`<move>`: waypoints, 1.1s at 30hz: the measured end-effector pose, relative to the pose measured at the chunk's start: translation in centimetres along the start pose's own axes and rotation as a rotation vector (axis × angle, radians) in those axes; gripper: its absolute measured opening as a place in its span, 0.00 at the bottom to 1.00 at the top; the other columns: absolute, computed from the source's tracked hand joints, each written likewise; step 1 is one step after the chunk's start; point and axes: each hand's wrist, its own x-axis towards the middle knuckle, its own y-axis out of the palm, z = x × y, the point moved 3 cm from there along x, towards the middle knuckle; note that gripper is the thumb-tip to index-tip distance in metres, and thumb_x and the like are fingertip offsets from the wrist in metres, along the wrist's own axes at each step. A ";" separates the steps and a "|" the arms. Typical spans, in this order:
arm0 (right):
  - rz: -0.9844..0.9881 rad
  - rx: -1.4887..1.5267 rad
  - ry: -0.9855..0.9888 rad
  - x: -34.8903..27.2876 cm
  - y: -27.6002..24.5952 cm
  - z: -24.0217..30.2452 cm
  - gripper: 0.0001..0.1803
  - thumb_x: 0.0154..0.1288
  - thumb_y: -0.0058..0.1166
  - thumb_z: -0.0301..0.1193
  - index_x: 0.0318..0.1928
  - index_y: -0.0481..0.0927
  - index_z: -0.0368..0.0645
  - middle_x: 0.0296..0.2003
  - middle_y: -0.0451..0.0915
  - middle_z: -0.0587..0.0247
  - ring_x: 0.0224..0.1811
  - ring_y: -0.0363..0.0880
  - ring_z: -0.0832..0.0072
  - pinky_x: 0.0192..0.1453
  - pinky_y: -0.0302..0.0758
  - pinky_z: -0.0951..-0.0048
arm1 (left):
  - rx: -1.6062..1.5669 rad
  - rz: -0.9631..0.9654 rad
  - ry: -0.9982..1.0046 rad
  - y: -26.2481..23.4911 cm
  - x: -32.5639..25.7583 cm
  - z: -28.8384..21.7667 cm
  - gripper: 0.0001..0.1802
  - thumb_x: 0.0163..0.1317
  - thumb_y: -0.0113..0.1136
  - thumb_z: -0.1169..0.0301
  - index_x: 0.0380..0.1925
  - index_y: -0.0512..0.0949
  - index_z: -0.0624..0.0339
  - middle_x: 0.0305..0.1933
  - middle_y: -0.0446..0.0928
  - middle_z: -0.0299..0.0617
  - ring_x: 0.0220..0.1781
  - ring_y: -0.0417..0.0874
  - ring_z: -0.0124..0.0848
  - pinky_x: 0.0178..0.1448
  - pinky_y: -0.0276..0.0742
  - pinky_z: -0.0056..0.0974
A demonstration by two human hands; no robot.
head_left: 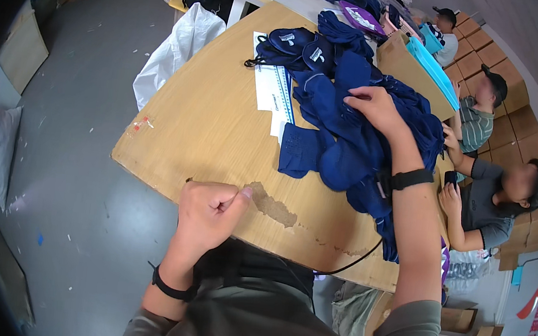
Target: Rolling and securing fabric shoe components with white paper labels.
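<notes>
A heap of navy socks covers the right half of the wooden table. My right hand is over the top of the heap, its thumb and forefinger closing on a navy sock. My left hand makes a fist at the table's near edge, with nothing showing in it. Beyond the heap's left side lie rounded navy cloth pieces with white marks and black cords. White printed cards lie partly under them.
A cardboard box with a blue tray borders the heap. Several people sit along the right, by stacked cartons. A white sack hangs at the table's left edge. A black cable crosses the near edge.
</notes>
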 end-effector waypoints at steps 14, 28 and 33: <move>-0.152 -0.115 -0.104 -2.4 -2.3 -1.4 0.23 0.45 0.65 0.26 0.46 0.81 0.34 0.38 0.83 0.45 0.41 0.83 0.59 0.48 0.77 0.68 | 0.125 -0.113 0.011 1.2 -0.1 -0.2 0.25 0.57 0.62 0.72 0.09 0.59 0.63 0.09 0.53 0.43 0.11 0.52 0.34 0.18 0.50 0.37; -0.212 -0.130 -0.180 -3.1 -3.3 0.6 0.20 0.53 0.59 0.32 0.47 0.79 0.37 0.41 0.81 0.41 0.47 0.80 0.49 0.54 0.74 0.62 | 0.237 -0.135 0.068 0.8 -0.3 -0.5 0.24 0.57 0.62 0.69 0.08 0.63 0.63 0.09 0.58 0.45 0.09 0.58 0.38 0.17 0.53 0.39; 0.024 -0.141 -0.081 -3.9 -0.8 1.2 0.27 0.50 0.62 0.35 0.52 0.78 0.37 0.47 0.80 0.42 0.51 0.79 0.54 0.57 0.73 0.64 | 0.212 -0.096 0.048 0.7 -0.3 -0.4 0.25 0.57 0.63 0.68 0.07 0.62 0.63 0.08 0.57 0.44 0.09 0.58 0.38 0.17 0.53 0.39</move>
